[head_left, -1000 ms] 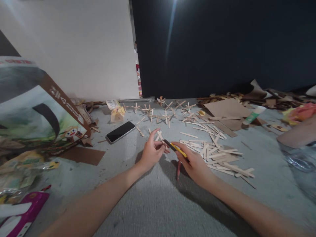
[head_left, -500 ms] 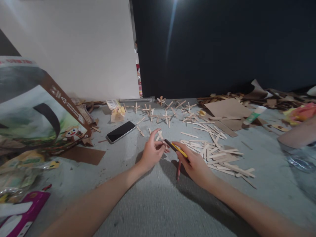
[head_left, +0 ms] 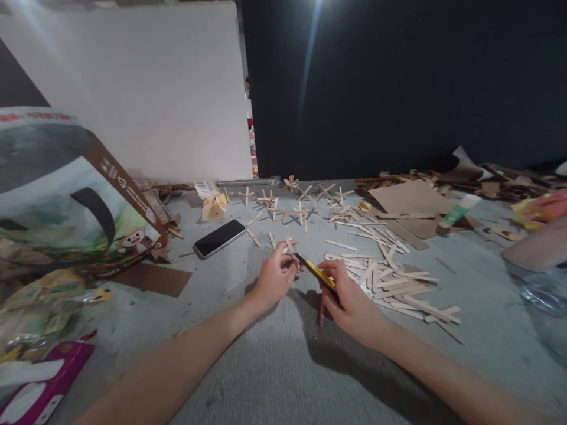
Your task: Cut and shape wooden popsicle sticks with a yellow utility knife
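Observation:
My left hand (head_left: pixel 275 276) pinches a small wooden stick (head_left: pixel 290 246) that points up from its fingertips. Closed around a yellow and black cutter (head_left: pixel 319 274) is my right hand (head_left: pixel 348 301), and the cutter's tip reaches the left fingertips. Beneath the right hand a reddish thin object (head_left: pixel 321 311) hangs or lies, partly hidden. To the right, a pile of wooden sticks (head_left: pixel 398 286) spreads over the grey surface (head_left: pixel 248 366). Several crossed-stick pieces (head_left: pixel 301 213) lie beyond my hands.
A black phone (head_left: pixel 219 238) lies left of the hands. Brown cardboard (head_left: pixel 411 200) and a glue stick (head_left: pixel 460 211) are at the back right. A printed bag (head_left: pixel 88 195) and a magenta object (head_left: pixel 53 378) stand on the left.
My left hand has closed its raised index finger down toward the stick. My right hand and the cutter have shifted slightly, with the cutter's handle now lower in the palm.

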A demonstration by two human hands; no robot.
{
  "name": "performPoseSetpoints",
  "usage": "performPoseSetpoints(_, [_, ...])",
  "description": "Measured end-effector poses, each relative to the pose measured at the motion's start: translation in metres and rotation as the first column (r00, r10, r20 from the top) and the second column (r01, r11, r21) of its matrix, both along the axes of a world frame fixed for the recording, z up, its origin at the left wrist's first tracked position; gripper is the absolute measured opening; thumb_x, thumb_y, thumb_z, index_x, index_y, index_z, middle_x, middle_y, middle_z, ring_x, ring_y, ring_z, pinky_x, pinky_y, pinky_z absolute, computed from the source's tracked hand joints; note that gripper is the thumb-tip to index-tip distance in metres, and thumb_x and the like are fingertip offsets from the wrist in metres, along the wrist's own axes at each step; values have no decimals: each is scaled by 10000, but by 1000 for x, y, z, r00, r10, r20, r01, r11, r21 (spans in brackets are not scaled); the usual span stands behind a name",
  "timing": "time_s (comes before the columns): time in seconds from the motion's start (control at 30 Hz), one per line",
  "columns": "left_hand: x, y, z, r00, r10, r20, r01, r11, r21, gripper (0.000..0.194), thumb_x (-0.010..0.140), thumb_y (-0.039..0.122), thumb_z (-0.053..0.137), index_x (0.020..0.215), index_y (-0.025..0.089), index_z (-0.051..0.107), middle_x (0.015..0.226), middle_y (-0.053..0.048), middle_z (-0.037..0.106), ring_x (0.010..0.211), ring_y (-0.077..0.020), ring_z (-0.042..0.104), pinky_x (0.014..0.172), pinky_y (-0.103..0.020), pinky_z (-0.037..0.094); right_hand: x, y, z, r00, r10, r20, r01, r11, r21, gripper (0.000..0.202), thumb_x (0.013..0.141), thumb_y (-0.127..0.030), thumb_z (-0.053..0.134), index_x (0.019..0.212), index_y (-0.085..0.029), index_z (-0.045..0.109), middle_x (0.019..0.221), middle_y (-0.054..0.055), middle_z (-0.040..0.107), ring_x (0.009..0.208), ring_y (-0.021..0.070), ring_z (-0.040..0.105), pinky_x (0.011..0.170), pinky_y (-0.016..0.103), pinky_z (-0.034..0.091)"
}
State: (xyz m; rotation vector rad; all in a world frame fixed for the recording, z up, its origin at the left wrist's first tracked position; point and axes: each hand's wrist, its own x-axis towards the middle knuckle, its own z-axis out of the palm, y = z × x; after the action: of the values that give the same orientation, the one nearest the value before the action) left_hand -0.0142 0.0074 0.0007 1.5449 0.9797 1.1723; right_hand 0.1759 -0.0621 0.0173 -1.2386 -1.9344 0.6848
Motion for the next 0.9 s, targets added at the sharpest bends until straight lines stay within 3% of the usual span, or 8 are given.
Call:
performPoseSetpoints(0.1, [-1,0,0,998,46,-48,-43,997,59,407,893,290,694,1283,193,628,861,-46,770,799,-195,753,779,-309,579,2,0,1,999,45,-4,-45,999,7,198,999,-207,425,1190,-223,477,956,72,706,710,205,686,670,316,540])
performPoseSetpoints(0.27, [-3,0,2,992,109,-58,-103,990,101,451,889,232,663,1334,207,596,1011,-84,802,791,-188,733,815,-328,570,3,6,-2,995,91,42,-92,995,27,351,1029,-236,426,1369,-201,508,1099,131,747,885,240,734,807,358,581])
performPoseSetpoints(0.47, [-5,0,3,984,156,-86,-143,979,142,431,896,213,638,1325,192,603,751,-2,703,722,-181,683,753,-297,523,9,15,-10,994,52,99,-60,995,81,497,1085,-285,352,1562,-227,477,1146,142,747,945,268,738,862,425,602])
performPoseSetpoints(0.6, [-5,0,2,982,152,-109,-134,979,157,451,916,202,604,1365,173,579,745,7,686,706,-170,668,742,-291,505,12,16,-12,984,88,154,-105,988,111,538,1093,-267,329,1622,-215,414,1214,165,710,1082,287,712,938,463,595])
performPoseSetpoints(0.9, [-4,4,-3,979,167,-113,-150,978,144,442,933,176,561,1374,177,540,733,19,685,683,-159,671,701,-267,491,16,12,-15,965,159,210,-186,976,116,675,1071,-177,355,1719,-273,194,1274,154,675,1104,247,705,972,425,603])
